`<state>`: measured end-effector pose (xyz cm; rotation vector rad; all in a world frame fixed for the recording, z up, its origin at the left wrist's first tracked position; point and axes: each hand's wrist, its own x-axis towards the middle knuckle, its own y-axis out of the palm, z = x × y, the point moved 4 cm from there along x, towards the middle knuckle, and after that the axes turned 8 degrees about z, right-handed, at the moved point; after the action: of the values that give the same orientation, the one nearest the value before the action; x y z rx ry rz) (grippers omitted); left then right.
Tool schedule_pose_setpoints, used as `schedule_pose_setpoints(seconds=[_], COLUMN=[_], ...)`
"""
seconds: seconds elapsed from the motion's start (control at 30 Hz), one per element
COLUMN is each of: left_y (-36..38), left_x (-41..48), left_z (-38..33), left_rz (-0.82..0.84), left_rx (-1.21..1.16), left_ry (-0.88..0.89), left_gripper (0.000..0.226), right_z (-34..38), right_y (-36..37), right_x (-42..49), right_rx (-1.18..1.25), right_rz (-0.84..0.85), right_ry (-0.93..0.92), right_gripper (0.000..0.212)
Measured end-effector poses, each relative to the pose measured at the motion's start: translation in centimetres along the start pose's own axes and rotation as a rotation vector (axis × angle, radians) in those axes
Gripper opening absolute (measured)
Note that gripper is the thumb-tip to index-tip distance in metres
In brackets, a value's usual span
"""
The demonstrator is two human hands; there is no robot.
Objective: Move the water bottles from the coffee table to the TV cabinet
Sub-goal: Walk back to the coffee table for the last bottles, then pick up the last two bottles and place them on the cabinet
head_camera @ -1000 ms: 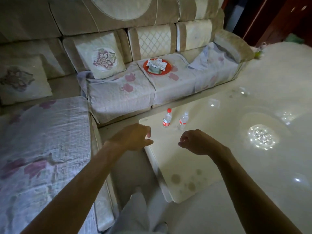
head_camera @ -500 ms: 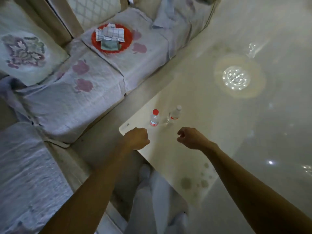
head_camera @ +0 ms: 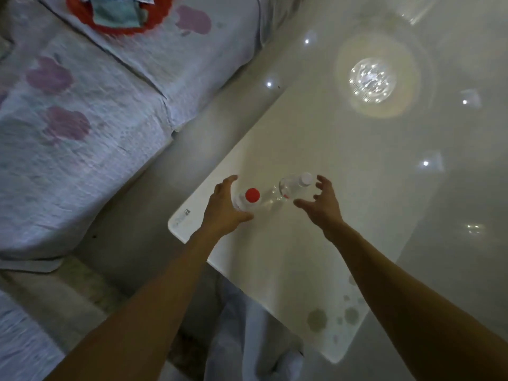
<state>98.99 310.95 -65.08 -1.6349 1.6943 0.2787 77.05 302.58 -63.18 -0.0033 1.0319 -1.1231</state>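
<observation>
Two clear water bottles stand close together near the left corner of the glossy white coffee table (head_camera: pixel 316 243). The red-capped bottle (head_camera: pixel 251 198) is on the left, the white-capped bottle (head_camera: pixel 295 185) on the right. My left hand (head_camera: pixel 224 210) is open and curled around the red-capped bottle, thumb and fingers on either side; whether it touches is unclear. My right hand (head_camera: pixel 320 203) is open with spread fingers just right of the white-capped bottle, not holding it. The TV cabinet is out of view.
A sofa (head_camera: pixel 90 127) with a pale flowered cover runs along the left and top. A red plate (head_camera: pixel 115 20) with folded cloths lies on its seat. A narrow floor gap separates sofa and table. A ceiling lamp reflects in the table top (head_camera: pixel 371 83). My legs (head_camera: pixel 247 325) stand at the table's near edge.
I have leaned in over the table. Both hands moved forward from loose fists short of the bottles and opened, one around each bottle.
</observation>
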Motion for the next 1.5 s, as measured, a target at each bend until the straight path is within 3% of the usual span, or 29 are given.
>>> schedule_pose_setpoints(seconds=[0.17, 0.3, 0.5, 0.6, 0.77, 1.03, 1.23, 1.37, 1.5], left_y=[3.0, 3.6, 3.7, 4.4, 7.5, 18.7, 30.4, 38.1, 44.8], left_x=[4.2, 4.3, 0.1, -3.6, -10.3, -20.0, -30.1, -38.4, -46.6], left_z=[2.1, 3.2, 3.8, 4.1, 3.9, 1.9, -2.0, -3.7, -5.3], left_rz=[0.064, -0.094, -0.211, -0.179, -0.071, 0.154, 0.408, 0.404, 0.449], left_rx=[0.022, 0.116, 0.144, 0.110, 0.114, 0.255, 0.431, 0.554, 0.554], left_ry=[0.020, 0.106, 0.111, 0.100, 0.050, 0.094, 0.251, 0.451, 0.502], left_gripper=[0.101, 0.076, 0.072, 0.073, 0.069, 0.061, 0.056, 0.069, 0.070], right_z=[-1.3, -2.2, -4.3, -7.7, -14.4, -26.5, -34.4, -39.7, -46.4], right_y=[2.5, 3.8, 3.4, 3.4, 2.8, 0.5, -2.9, -5.9, -8.6], right_x=[4.1, 5.3, 1.2, -3.8, -13.8, -28.9, -39.8, -48.8, -58.3], right_rx=[0.148, 0.104, 0.240, 0.356, 0.350, 0.382, 0.556, 0.653, 0.728], right_rz=[-0.001, -0.100, -0.259, -0.328, -0.322, -0.366, -0.548, -0.697, -0.839], right_ry=[-0.071, -0.109, -0.050, 0.012, 0.115, 0.234, 0.209, 0.168, 0.203], right_gripper=[0.099, 0.083, 0.073, 0.074, 0.086, 0.082, 0.078, 0.079, 0.091])
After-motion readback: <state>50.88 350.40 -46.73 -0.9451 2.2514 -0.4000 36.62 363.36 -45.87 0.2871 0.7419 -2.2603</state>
